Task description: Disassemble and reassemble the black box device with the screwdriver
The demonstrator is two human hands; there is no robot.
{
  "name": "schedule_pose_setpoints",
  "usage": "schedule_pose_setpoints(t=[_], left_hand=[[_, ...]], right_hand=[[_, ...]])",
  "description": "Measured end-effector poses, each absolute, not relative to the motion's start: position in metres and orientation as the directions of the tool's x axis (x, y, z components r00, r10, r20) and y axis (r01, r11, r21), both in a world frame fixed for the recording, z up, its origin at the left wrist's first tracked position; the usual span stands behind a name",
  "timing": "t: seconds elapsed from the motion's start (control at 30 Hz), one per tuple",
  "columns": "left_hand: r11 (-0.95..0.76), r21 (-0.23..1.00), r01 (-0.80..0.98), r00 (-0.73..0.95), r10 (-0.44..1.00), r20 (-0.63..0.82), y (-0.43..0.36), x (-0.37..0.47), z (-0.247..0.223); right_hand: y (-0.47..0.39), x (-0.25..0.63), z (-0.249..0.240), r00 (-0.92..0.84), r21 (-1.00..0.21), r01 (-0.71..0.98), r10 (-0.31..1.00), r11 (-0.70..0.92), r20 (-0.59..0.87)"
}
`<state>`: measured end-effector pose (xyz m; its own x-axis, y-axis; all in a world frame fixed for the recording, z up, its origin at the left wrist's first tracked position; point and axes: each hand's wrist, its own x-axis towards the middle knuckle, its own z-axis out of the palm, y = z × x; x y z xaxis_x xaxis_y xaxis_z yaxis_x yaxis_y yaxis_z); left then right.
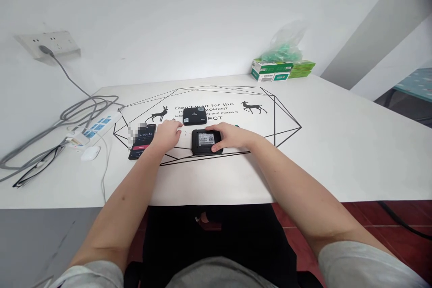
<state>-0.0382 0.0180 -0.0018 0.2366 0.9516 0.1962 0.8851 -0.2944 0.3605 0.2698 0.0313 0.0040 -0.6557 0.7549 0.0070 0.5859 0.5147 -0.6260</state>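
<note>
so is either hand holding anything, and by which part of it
The right hand holds the labelled black box by its right side; the left hand holds nothing.

Bright, even, diffuse light; source out of view. Soft, faint shadows on white table [337,144] near right hand [232,136]; deep dark below table edge. Label print on black device [200,147] under right hand too small to read. Mosaic blocks cover part of phone [146,137] beside left hand [166,135]. Wide-angle stretching toward picture edges, forearms [297,180] elongated.
</note>
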Motion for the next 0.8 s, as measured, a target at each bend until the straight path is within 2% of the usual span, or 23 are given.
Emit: schedule_pose_setpoints(t=[0.13,0.2,0.27,0.3,0.37,0.43,0.47,0.53,0.63,0.73,0.8], left_hand=[[-0.238,0.136,0.962,0.223,0.968,0.116,0.018,-0.031,-0.004],[-0.223,0.047,0.974,0.219,0.972,0.079,0.013,-0.024,-0.001],[-0.215,0.009,0.976,0.214,0.975,0.061,0.01,-0.018,0.002],[-0.215,0.005,0.977,0.214,0.975,0.056,0.008,-0.016,0.004],[-0.217,0.012,0.976,0.216,0.975,0.051,0.007,-0.013,0.005],[-0.222,0.03,0.975,0.22,0.974,0.056,0.007,-0.013,0.005],[-0.227,0.045,0.973,0.224,0.973,0.062,0.007,-0.013,0.005],[-0.249,0.095,0.964,0.242,0.967,0.075,0.007,-0.014,0.002],[-0.335,0.171,0.926,0.328,0.942,0.072,0.006,-0.016,-0.002],[-0.406,0.193,0.893,0.406,0.913,0.041,0.005,-0.016,-0.007],[-0.417,0.207,0.885,0.419,0.907,0.032,0.007,-0.016,-0.01]], right_hand=[[0.028,0.271,0.013,-0.64,-0.505,0.635,0.764,0.585,0.081],[0.03,0.277,0.019,-0.493,-0.414,0.748,0.852,0.52,0.179],[0.034,0.287,0.024,-0.242,-0.371,0.871,0.939,0.322,0.246],[0.036,0.293,0.026,-0.141,-0.362,0.906,0.964,0.217,0.225],[0.041,0.303,0.027,-0.034,-0.327,0.944,0.998,0.051,0.056],[0.044,0.309,0.025,-0.044,-0.281,0.96,0.992,0.008,-0.12],[0.045,0.31,0.024,-0.064,-0.277,0.961,0.984,0.017,-0.164],[0.047,0.309,0.022,-0.109,-0.324,0.945,0.979,0.048,-0.175],[0.048,0.307,0.021,-0.111,-0.551,0.833,0.992,0.058,-0.064],[0.053,0.308,0.02,0.015,-0.822,0.561,0.992,0.094,0.123],[0.059,0.309,0.017,0.158,-0.911,0.394,0.967,0.123,0.199]])
